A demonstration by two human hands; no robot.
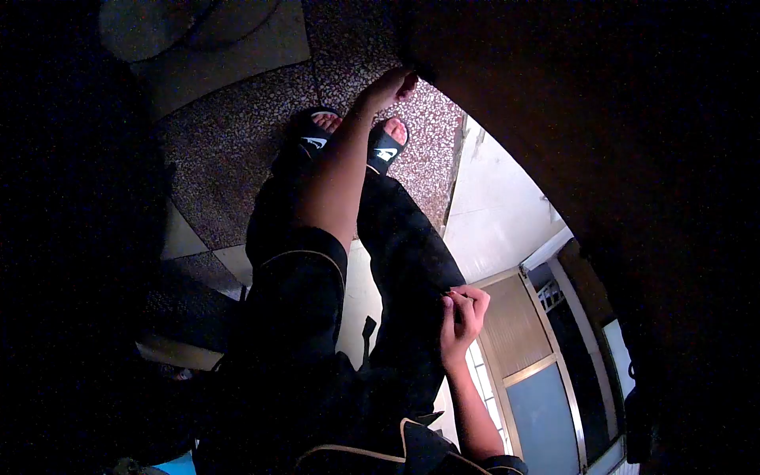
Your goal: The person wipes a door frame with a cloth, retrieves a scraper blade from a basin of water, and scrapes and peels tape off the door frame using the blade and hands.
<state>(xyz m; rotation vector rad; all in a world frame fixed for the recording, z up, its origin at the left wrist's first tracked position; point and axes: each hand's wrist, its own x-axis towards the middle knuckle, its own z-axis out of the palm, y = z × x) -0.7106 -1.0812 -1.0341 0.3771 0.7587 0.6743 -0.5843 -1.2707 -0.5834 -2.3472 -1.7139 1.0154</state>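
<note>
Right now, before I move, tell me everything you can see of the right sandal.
The right sandal is a dark, open-toed slide with a broad strap, apparently synthetic, bearing a white swoosh-like mark. It is worn: bare toes show at its front, pointing away from the body. It appears to stand flat on the speckled floor, and the dark trouser leg meets its rear. The left hand appears beyond the toes, apparently clear of it. Its sole is indistinct.
</note>
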